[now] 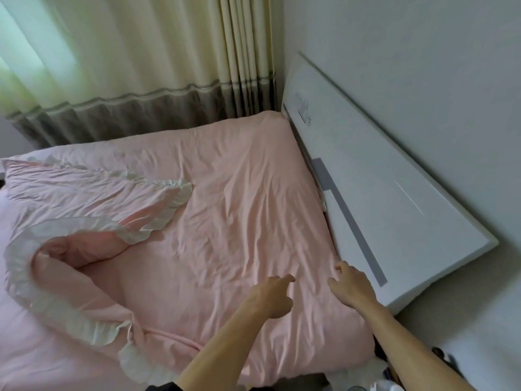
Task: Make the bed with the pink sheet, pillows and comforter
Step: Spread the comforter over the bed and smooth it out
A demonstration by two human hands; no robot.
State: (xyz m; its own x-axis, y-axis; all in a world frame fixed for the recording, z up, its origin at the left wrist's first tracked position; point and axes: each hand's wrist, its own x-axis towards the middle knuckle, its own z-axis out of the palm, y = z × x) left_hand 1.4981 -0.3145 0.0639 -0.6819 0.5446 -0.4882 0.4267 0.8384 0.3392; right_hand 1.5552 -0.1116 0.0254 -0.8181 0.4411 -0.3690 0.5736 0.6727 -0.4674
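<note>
Pink sheet: the pink sheet (253, 193) lay spread out and wrinkled, its far edge against the curtain (141, 66) and its right edge along the headboard (380, 170).
Comforter: the pink comforter (84, 198) sat bunched on the left part of the sheet, folded back on itself, with its white ruffle (19, 266) curling around the fold.
Left hand: my left hand (272, 296) was over the sheet near the head end, fingers loosely bent, forefinger stretched forward, holding nothing.
Right hand: my right hand (352, 287) was just beside the headboard, fingers bent down toward the sheet; I could not tell whether they pinched the cloth.
Hands together: my hands were near each other but apart.
Headboard: white with a grey stripe, standing against the wall (423, 38).
</note>
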